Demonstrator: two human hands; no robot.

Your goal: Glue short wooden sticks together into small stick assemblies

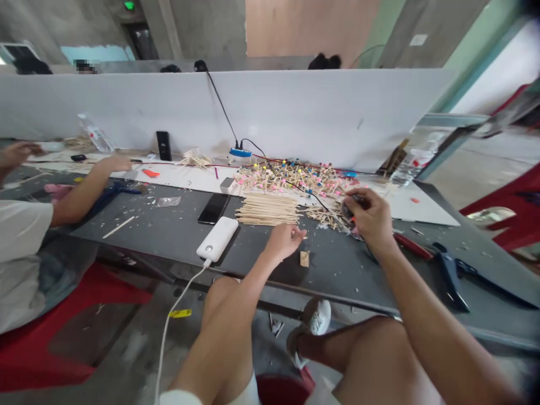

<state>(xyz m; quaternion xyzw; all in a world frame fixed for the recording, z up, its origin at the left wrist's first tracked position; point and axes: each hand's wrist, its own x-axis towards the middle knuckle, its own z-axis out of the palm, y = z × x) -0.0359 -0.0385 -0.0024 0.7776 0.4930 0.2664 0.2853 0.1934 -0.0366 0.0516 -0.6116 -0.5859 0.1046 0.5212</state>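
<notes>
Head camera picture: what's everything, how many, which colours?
Desk: one, grey, middle
Divider: one, white, behind desk
Bare sticks: many, tan, centre
Tipped sticks: many, pink/yellow/blue tips, behind
Wood piece: one, tan, front edge
Phones: two, black, centre-left
Gadget: one, blue, by divider
Power bank: one, white, front edge
Bottles: two, clear, both ends
Tools: several, red and dark, right
Chairs: several, red, both sides
Co-worker: one, white top, left
Shoes: two, pale, below desk
Left grip: one, by wood piece
Right grip: one, holding dark object
</notes>
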